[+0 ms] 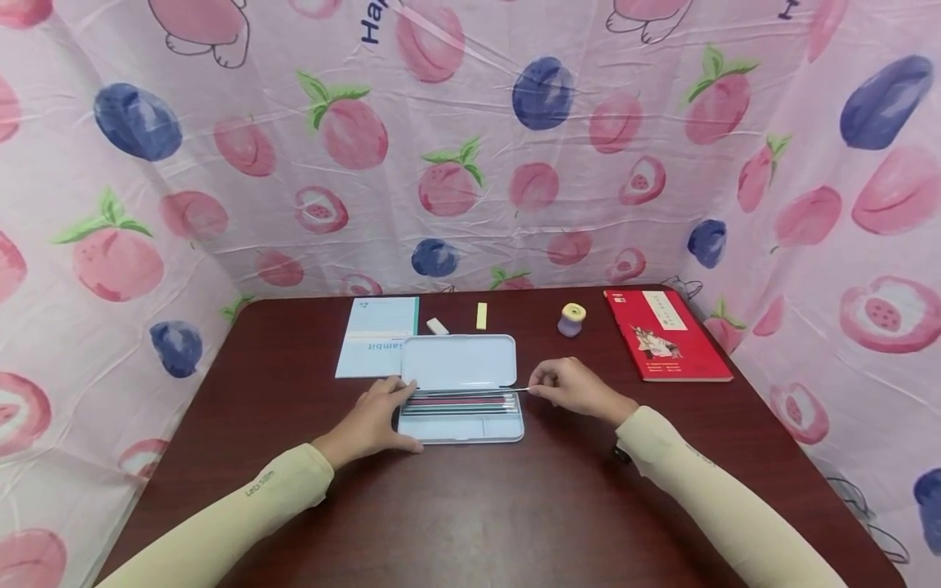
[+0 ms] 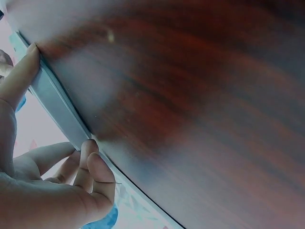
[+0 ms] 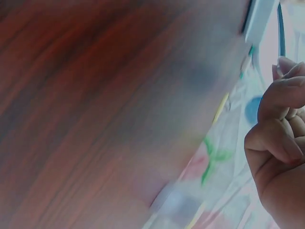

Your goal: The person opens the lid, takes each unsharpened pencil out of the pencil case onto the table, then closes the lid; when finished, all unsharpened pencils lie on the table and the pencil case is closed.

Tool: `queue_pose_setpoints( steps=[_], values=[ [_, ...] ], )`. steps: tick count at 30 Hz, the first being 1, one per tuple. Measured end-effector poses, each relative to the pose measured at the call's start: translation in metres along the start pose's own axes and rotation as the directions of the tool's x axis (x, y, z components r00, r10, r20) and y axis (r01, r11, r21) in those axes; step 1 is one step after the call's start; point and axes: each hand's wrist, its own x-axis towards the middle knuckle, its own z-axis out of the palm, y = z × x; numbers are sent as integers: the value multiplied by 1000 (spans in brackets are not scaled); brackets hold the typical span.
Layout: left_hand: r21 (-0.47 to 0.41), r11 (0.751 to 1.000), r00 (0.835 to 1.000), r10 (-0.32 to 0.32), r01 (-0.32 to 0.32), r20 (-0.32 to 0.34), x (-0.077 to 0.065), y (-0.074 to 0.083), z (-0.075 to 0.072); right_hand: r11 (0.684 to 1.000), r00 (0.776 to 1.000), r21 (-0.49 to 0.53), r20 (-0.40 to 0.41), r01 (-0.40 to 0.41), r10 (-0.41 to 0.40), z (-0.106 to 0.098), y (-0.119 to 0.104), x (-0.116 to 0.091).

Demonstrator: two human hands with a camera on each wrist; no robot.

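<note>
A white pencil case point(image 1: 441, 429) lies with its lid point(image 1: 459, 359) folded back on the dark wooden table. Several pencils point(image 1: 459, 403) lie side by side in its long compartment. My left hand point(image 1: 373, 418) grips the case's left end, thumb at the near edge and fingers near the hinge; the left wrist view shows the thumb point(image 2: 24, 71) along the case's side point(image 2: 59, 102). At the right end, my right hand point(image 1: 577, 389) pinches the tip of a thin, dark pencil point(image 1: 515, 389) stretching over the case near the hinge. In the right wrist view, thumb and forefinger meet at the pencil point(image 3: 281, 33).
Behind the case are a pale blue booklet point(image 1: 375, 327), a white eraser point(image 1: 437, 327) and a small yellow strip point(image 1: 481, 316). A yellow and purple round container point(image 1: 571, 319) stands farther right, near a red book point(image 1: 665, 339). Fruit-print curtains point(image 1: 470, 237) surround the table.
</note>
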Motion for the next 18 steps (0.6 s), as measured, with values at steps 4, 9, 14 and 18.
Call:
queue_pose_setpoints(
  steps=[4, 9, 14, 18],
  values=[
    [2, 1000, 1000, 0, 0, -4, 0, 0, 0, 997, 1000, 73, 0, -17, 17, -19, 19, -11],
    [-3, 1000, 1000, 9, -10, -13, -1, 1, 0, 986, 998, 154, 12, -65, 64, -45, 50, -31],
    [-3, 1000, 1000, 10, -10, -13, -1, 2, -1, 971, 990, 197, 19, -139, 138, -73, 79, -55],
    [-6, 1000, 1000, 18, -18, -12, -1, 3, -2, 972, 990, 192, -12, -135, 140, -91, 99, -70]
  ],
)
